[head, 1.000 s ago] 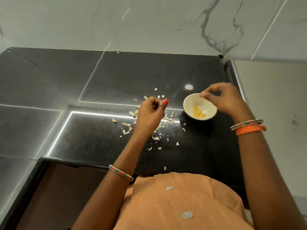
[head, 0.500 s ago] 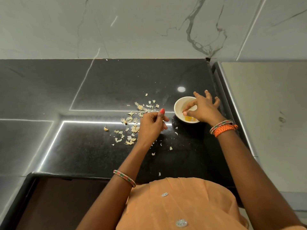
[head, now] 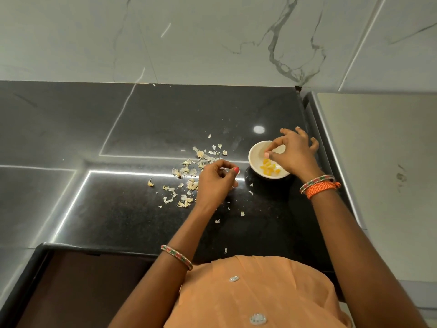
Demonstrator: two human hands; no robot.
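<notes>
The right hand (head: 295,155) hangs over a small bowl (head: 256,159), thumb and forefinger tips pressed together in a pinch while the other fingers (head: 301,132) fan out apart. Whether anything sits in that pinch cannot be told. The yellow pieces (head: 269,168) lie just below it, heaped in the bottom of the bowl. The left hand (head: 216,183) hovers just left of the bowl with its fingers curled in and the red-nailed thumb against the forefinger; whether it holds anything is too small to tell. The bowl is round, white and smooth, shallow with a plain rim. Dry, papery pale skins (head: 189,170) lie scattered in curled flakes beside and beyond the left hand. All rest on a black, polished, speckled stone surface (head: 132,209) that mirrors strip lights. Behind rises a glossy white marble-veined wall (head: 212,39).
</notes>
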